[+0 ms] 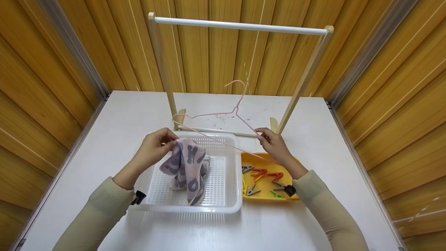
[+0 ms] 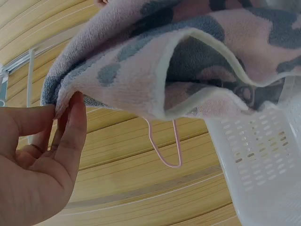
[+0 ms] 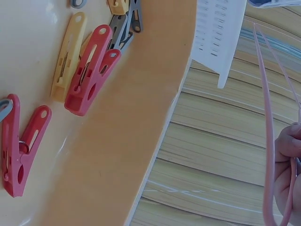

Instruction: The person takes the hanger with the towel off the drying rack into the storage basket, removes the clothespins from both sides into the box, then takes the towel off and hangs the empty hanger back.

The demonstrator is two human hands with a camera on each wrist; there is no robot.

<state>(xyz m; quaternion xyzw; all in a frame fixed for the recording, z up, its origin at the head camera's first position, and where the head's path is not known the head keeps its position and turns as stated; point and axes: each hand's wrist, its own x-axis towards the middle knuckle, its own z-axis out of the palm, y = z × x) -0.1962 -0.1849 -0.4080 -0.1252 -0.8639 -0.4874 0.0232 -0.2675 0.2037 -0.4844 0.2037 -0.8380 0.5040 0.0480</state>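
The left hand (image 1: 153, 148) pinched the top edge of a pink-and-grey fleece towel (image 1: 186, 169) between thumb and fingers, lifting it so the rest hung limp into the white slotted basket (image 1: 228, 198). Soft and light, it looked likely to sag and fold wherever it was unsupported, so a hem or corner was the sensible place to take it. The right hand (image 1: 275, 144) closed its fingers on one end of a thin pink wire hanger (image 1: 212, 115) (springy, probably easy to bend), held above the basket below the white rail (image 1: 240, 25). Beside the basket, a yellow tray (image 1: 248, 158) held loose clothes pegs (image 1: 264, 172) in red, grey, yellow and perhaps green, though the smallest were hard to make out.
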